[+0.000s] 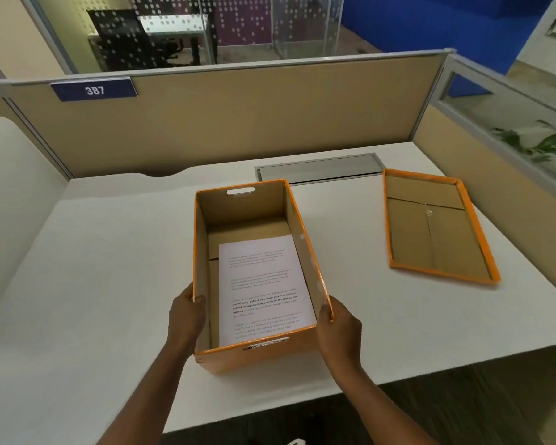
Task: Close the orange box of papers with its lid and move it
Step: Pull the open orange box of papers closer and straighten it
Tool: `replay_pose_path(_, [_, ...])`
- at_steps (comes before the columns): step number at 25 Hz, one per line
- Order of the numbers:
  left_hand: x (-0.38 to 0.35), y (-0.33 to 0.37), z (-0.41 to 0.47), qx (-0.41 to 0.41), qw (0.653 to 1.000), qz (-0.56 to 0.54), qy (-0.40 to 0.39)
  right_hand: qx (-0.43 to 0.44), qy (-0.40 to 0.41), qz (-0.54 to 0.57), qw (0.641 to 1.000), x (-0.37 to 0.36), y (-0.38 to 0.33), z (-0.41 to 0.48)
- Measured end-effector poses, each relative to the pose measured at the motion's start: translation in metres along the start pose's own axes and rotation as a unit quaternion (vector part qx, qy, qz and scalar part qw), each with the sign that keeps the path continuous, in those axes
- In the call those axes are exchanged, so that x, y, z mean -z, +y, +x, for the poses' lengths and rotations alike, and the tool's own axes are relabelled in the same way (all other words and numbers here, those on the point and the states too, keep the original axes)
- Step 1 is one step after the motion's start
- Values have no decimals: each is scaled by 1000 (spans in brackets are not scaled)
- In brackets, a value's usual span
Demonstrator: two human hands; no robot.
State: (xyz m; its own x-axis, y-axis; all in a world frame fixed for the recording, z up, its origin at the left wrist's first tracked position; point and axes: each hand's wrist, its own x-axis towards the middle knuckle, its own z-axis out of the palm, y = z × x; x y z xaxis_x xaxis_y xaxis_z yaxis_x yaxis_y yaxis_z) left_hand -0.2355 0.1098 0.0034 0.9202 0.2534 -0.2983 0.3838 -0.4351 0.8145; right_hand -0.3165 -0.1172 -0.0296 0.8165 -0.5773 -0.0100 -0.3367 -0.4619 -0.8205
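Orange box (257, 354) sits open on the white desk (109, 252) right in front of you, near the desk's front edge, its long side running away from you toward the tan partition (238, 117). Its inside is plain brown cardboard, with a hand slot cut in the far end wall and another in the near one. On the bottom lies a stack of printed papers (265, 287), pushed toward your right and the near end, leaving bare cardboard on the left and at the far end.

Off to your right, well apart from the box, the lid (437, 229) lies upside down on the desk, brown inside facing up, orange rim all round. Nothing is in it. Behind the box, a grey cable cover (318, 168) is set into the desktop, and a blue number plate (94, 90) reading 387 hangs on the partition.

Your left hand (185, 319) grips the box's left wall at the near corner, thumb hooked over the rim to the inside, fingers hidden down the outside. Your right hand (337, 326) grips the right wall at its near corner the same way, thumb over the rim. Both hands are closed round the cardboard walls, with the box between them and the lid beyond your right hand's reach side.
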Motion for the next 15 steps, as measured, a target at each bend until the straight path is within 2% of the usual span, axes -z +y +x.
replay_pose_path(4, [5,-2,2,-21,998,35,-51,-21,10,-14,1000,-2,-5,-9])
replay_pose_path(7, [3,-4,1,-14,996,85,-21,-16,9,-36,999,0,-8,-8])
replay_pose_path(8, [2,-2,-2,-40,993,111,9,-19,9,-44,999,2,-9,-8])
replay_pose_path(10, [1,7,-12,-150,975,155,59,-24,22,-41,999,5,-8,-5])
replay_pose_path(13, [-24,34,-25,-263,956,122,36,-36,55,-26,998,20,-6,26])
replay_pose_path(15, [-50,58,-32,-288,953,91,13,-28,54,-12,998,29,1,54])
